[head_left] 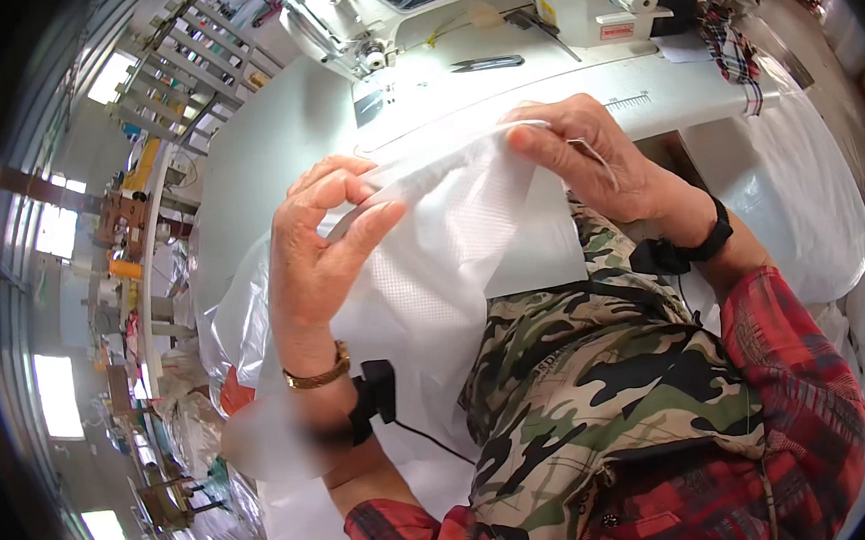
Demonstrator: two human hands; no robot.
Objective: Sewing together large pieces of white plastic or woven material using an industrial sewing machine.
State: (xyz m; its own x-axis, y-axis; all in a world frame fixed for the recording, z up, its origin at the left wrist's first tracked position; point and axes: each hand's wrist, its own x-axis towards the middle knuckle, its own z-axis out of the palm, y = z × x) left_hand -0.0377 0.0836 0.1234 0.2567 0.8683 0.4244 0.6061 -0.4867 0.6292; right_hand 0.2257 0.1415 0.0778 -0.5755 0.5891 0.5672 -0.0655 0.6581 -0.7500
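Left hand: the left hand [321,248] pinches a fold of the white woven fabric [433,270], thumb and forefinger closed together on the cloth's upper edge; the other fingers curl in above the pinch.
Right hand: the right hand [585,154] clamps the same edge further along, thumb pressed on top of the fabric against the fingers beneath, so the cloth is gripped, not loose.
Fabric: the white woven fabric stretches between the two grips as a taut ridge and falls away below them over the person's lap, covering part of the camouflage apron [601,389].
Thread: a thin pale strand [595,153] runs across the back of the right hand, just beside its grip; whether it is held I cannot tell.
Wrists: a gold watch band [318,375] sits below the left grip, with a small black clip-on device [373,395] and its cable beside it; a black wristband [713,235] sits behind the right grip.
Beyond the grips: the sewing machine [495,15] stands past both hands on the white table [273,141], with black scissors [486,64] lying on its bed, well apart from the fingers.
Right of the grip: a plaid cloth [733,53] hangs at the table's edge.
Sleeves: red plaid sleeves [802,385] cover both forearms below the grips.
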